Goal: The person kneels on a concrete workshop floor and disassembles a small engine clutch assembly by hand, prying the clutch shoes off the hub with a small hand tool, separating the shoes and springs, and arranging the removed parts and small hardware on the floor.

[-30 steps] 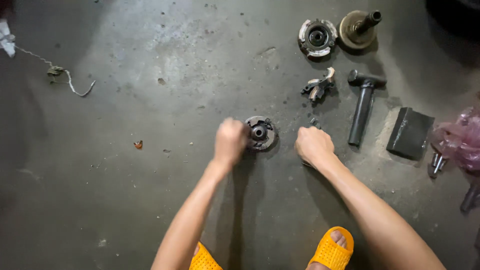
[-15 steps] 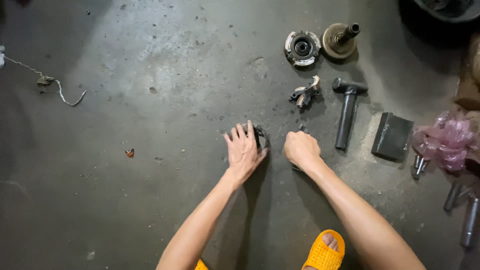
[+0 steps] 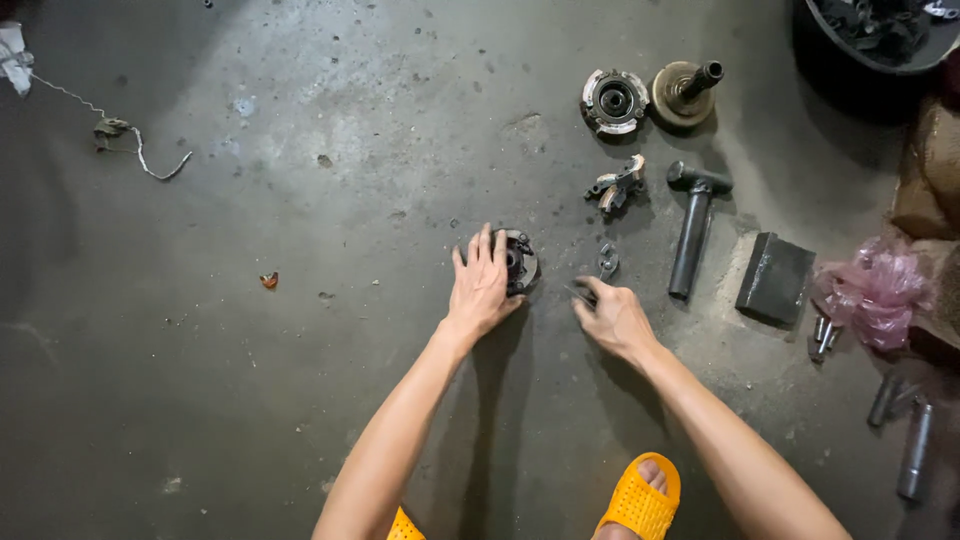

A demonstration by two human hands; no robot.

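**Round Clutch Part Under a Flat Left Hand on the Concrete Floor**

At centre: one dark round clutch assembly [image 3: 518, 262], lying flat on the grey concrete floor [image 3: 300, 400]. Left hand [image 3: 480, 285] laid over its left half, fingers spread and straight, palm down. Right hand [image 3: 612, 318] just beside at 3 o'clock, fingers curled loosely, fingertips pinching a small dark piece [image 3: 582, 293] at the floor; kind of piece too small to tell.

Outward at 1 o'clock of the right hand: one small metal link [image 3: 607, 261]. Further at 12 o'clock: one curved clutch shoe [image 3: 616, 186]. Beyond, at 12 o'clock: one round toothed hub [image 3: 614, 100], and touching it on the right one rusty disc with a black shaft [image 3: 684, 92]. At 2 o'clock: one black hammer [image 3: 692, 222], head up. At 3 o'clock: one dark rectangular block [image 3: 776, 278], unlabelled. Past it: one crumpled pink plastic bag [image 3: 874, 290], contents hidden. Below that, at 4 o'clock: several metal sockets and bolts [image 3: 912, 440], count unclear.

Top right corner: one dark round tub [image 3: 830, 45] holding dark metal parts, cut off by the edge.

Far at 10 o'clock: one length of wire [image 3: 140, 152]. At 9 o'clock: one small orange scrap [image 3: 268, 280]. At 6 o'clock: orange sandal [image 3: 640, 498].
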